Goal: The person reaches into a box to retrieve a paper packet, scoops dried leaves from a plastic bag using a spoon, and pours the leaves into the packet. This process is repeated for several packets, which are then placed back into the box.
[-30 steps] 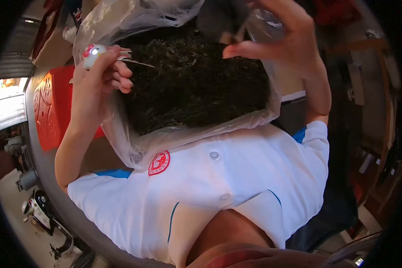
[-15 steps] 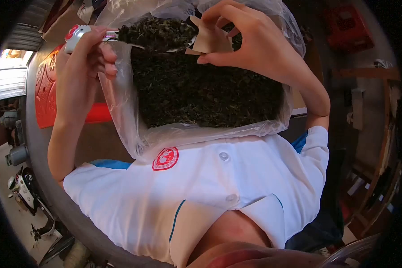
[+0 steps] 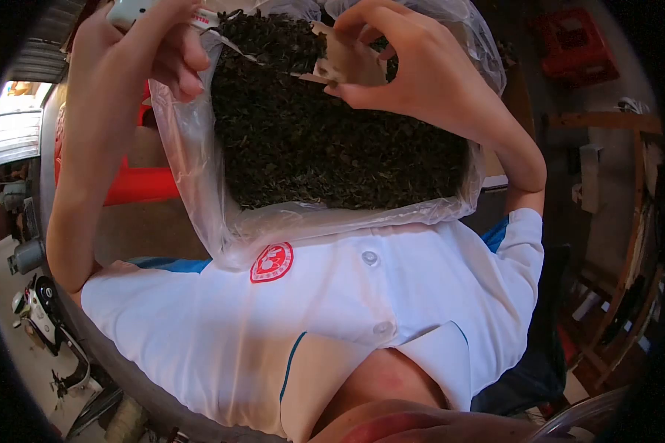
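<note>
My left hand (image 3: 144, 55) is closed around the white handle of a spoon (image 3: 205, 21), which has red markings. Dark dried leaves are heaped on the spoon's head, and its tip reaches the mouth of a small tan paper bag (image 3: 356, 65). With thumb and fingers, my right hand (image 3: 421, 63) grips that bag and keeps its mouth facing the spoon; some leaves lie at the opening. Below both hands, a mass of dark dried leaves (image 3: 340, 155) fills a large clear plastic bag (image 3: 188, 159), whose edges are folded outward.
Left of the plastic bag stands a red plastic piece of furniture (image 3: 144, 186). A red crate (image 3: 575, 50) sits at the far right, near a wooden frame (image 3: 606, 120). A scooter (image 3: 48, 325) is parked at the lower left.
My left hand has moved up and tilted the spoon, so its head slopes down toward the paper bag. Leaves now show at the bag's mouth. My right hand has hardly moved.
</note>
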### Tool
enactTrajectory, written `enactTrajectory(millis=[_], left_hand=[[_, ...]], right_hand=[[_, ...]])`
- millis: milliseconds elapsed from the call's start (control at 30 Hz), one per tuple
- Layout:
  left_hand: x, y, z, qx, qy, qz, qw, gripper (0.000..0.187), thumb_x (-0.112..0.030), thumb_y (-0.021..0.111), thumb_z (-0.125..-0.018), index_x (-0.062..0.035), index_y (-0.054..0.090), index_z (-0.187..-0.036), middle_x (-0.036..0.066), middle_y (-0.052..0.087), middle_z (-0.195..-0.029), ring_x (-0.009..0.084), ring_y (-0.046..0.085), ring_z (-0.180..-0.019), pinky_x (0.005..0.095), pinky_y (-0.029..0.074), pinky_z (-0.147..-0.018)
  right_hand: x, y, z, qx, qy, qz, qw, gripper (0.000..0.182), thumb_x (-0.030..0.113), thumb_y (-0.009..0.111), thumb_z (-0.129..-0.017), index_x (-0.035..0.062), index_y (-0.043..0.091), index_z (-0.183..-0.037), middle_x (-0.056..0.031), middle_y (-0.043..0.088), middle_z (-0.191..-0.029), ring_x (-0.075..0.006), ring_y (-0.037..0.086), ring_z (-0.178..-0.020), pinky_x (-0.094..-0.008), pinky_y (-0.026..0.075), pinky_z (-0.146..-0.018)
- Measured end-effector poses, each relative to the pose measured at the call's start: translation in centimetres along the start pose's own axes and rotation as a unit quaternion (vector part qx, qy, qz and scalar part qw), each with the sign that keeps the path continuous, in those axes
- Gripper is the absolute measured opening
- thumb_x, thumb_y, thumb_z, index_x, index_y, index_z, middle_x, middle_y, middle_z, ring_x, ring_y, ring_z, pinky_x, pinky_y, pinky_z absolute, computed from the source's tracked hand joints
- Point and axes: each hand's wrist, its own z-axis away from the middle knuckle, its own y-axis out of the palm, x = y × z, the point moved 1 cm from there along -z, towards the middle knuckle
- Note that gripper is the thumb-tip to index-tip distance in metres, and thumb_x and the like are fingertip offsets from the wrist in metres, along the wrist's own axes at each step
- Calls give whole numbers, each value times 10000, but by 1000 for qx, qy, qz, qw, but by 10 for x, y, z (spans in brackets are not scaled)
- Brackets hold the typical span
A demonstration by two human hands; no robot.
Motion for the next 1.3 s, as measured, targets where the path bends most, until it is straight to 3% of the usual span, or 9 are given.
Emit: enactTrajectory(millis=[133, 233, 433, 533, 633, 767, 867, 933, 1300], left_hand=[[0, -10, -9, 1, 12, -5, 1000, 240, -267, 593, -936, -50, 669, -1007, 6, 599, -645, 65, 567, -503, 185, 437, -472], [-5, -6, -6, 1, 84, -16, 996, 253, -283, 601, -932, -51, 675, -1000, 1, 601, -647, 62, 575, -509, 182, 437, -470], [-3, -13, -17, 62, 17, -104, 993, 304, -335, 573, -945, -53, 680, -983, 6, 605, -650, 65, 595, -536, 188, 449, -468], [1, -22, -15, -35, 61, -124, 990, 320, -360, 554, -949, -69, 682, -980, 12, 608, -651, 69, 601, -543, 191, 439, -470], [-13, -17, -20, 47, 40, -135, 989, 347, -378, 540, -950, -68, 686, -1007, 15, 573, -630, 77, 537, -496, 190, 445, -533], [-58, 32, -8, -68, 8, -54, 996, 230, -73, 544, -902, 21, 607, -702, 69, 576, -512, 111, 522, -347, 203, 427, -319], [-66, 26, -9, -48, 27, -71, 996, 230, -61, 530, -906, 27, 607, -708, 71, 584, -522, 112, 542, -365, 202, 443, -329], [-66, 19, -11, -17, 47, -66, 997, 228, -59, 530, -907, 29, 608, -712, 72, 587, -528, 113, 552, -375, 201, 447, -332], [-94, 38, 4, -95, 162, -258, 948, 196, -86, 550, -912, 2, 614, -750, 52, 559, -515, 105, 534, -385, 211, 421, -363]], right_hand=[[-4, -2, -2, 25, 34, -21, 999, 538, 326, 756, -743, -28, 557, -1097, -195, 604, -1072, -336, 624, -954, -373, 502, -832], [-4, -1, 0, 9, 27, -18, 999, 536, 321, 758, -742, -24, 556, -1100, -197, 602, -1079, -340, 620, -966, -377, 501, -837], [3, -3, 2, -15, -18, 10, 1000, 535, 320, 761, -744, -15, 556, -1107, -199, 598, -1089, -343, 617, -980, -376, 500, -850], [-1, 0, 2, -20, -13, 1, 1000, 534, 317, 760, -746, -14, 554, -1111, -201, 596, -1096, -347, 615, -986, -377, 500, -851], [1, 2, 1, -15, 2, 1, 1000, 531, 318, 760, -746, -14, 557, -1107, -201, 596, -1094, -345, 616, -983, -376, 501, -848], [4, -1, -1, -12, -10, 6, 1000, 526, 322, 761, -744, -14, 562, -1096, -197, 600, -1080, -338, 619, -975, -373, 503, -843], [1, -6, 5, -15, 17, 13, 1000, 522, 312, 762, -741, -15, 560, -1095, -194, 602, -1074, -337, 621, -967, -374, 507, -841], [3, -7, 9, -40, -25, 18, 999, 515, 301, 760, -741, -16, 559, -1094, -196, 602, -1073, -340, 624, -966, -380, 510, -836], [4, -10, 3, -17, 14, -18, 1000, 515, 284, 766, -752, -25, 544, -1099, -199, 596, -1067, -343, 635, -931, -373, 521, -808]])
